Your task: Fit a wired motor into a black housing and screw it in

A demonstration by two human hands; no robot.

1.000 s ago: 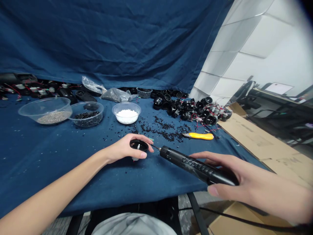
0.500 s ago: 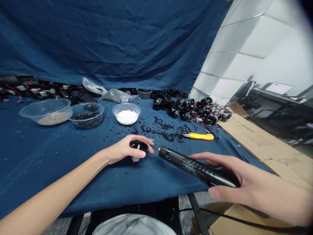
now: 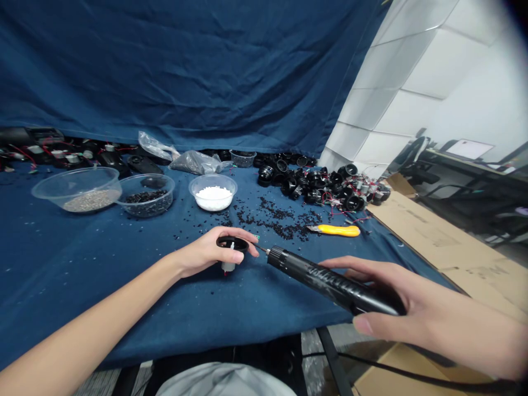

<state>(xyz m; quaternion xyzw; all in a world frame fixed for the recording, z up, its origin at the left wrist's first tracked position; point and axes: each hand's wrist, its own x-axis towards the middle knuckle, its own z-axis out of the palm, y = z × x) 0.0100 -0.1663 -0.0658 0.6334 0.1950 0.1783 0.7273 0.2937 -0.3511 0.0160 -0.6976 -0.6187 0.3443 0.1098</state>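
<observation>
My left hand (image 3: 216,247) is closed around a round black plastic housing (image 3: 224,240), which has a small whitish motor (image 3: 229,265) hanging below it. A small green circuit board (image 3: 256,237) shows just past the fingertips. My right hand (image 3: 396,302) grips a black electric screwdriver (image 3: 325,279) by its body. Its bit points left, with the tip at or just beside the fingers of my left hand; whether it touches the housing I cannot tell. Both hands are above the front part of the blue cloth.
Clear bowls hold white pieces (image 3: 213,197), black screws (image 3: 145,197) and beige bits (image 3: 88,201). Small black parts (image 3: 276,220) lie scattered near a yellow-handled knife (image 3: 338,230). Black housings with wires (image 3: 317,184) are heaped at the back right. Cardboard (image 3: 445,236) lies to the right.
The housing in my left hand has tilted slightly and shifted a touch left. The screwdriver and my right hand look almost still.
</observation>
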